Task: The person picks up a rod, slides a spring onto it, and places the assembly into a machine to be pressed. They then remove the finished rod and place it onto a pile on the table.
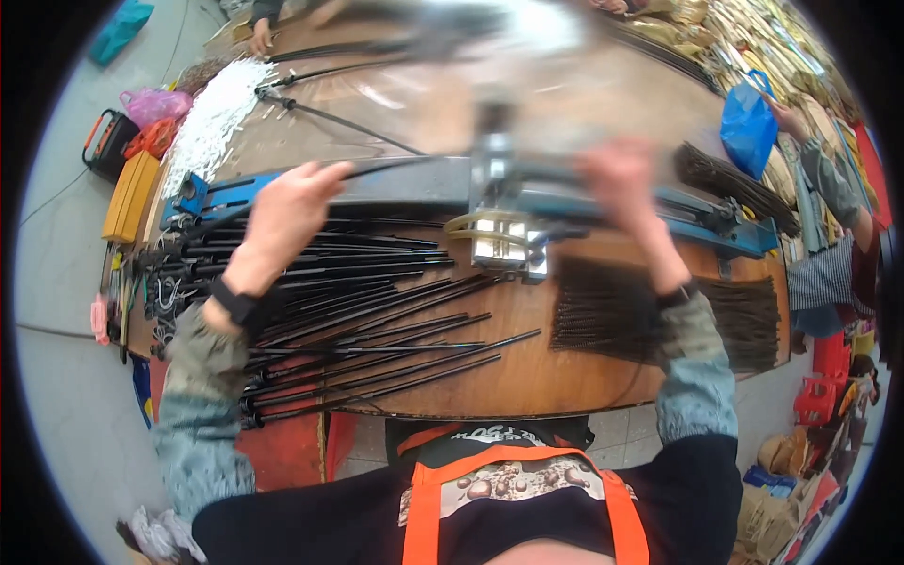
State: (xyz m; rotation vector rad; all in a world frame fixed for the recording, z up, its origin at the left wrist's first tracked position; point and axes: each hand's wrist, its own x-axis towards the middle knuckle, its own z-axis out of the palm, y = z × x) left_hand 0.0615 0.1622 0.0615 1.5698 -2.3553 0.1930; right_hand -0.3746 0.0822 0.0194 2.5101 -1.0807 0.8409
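Note:
My left hand (294, 209) is closed around a thin black rod (381, 167), which points right toward a metal clamping device (497, 240) in the middle of a long blue-and-grey bench fixture (405, 186). Smeared by motion, my right hand (620, 179) is over the fixture to the right of that device; whether it holds anything is hidden by the blur. Below my left hand lies a pile of long black rods (377, 301), their thicker ends to the left. Nearer my right forearm, a flat stack of thin dark rods (603, 306) rests on the wooden table (452, 391).
White short pieces (215, 113) are heaped at the far left, beside a yellow box (130, 198). Across the table another person's hand (261, 38) shows. At the right, someone's hand (784, 117) touches a blue bag (749, 127). Dark rods (734, 184) lie by the fixture's right end.

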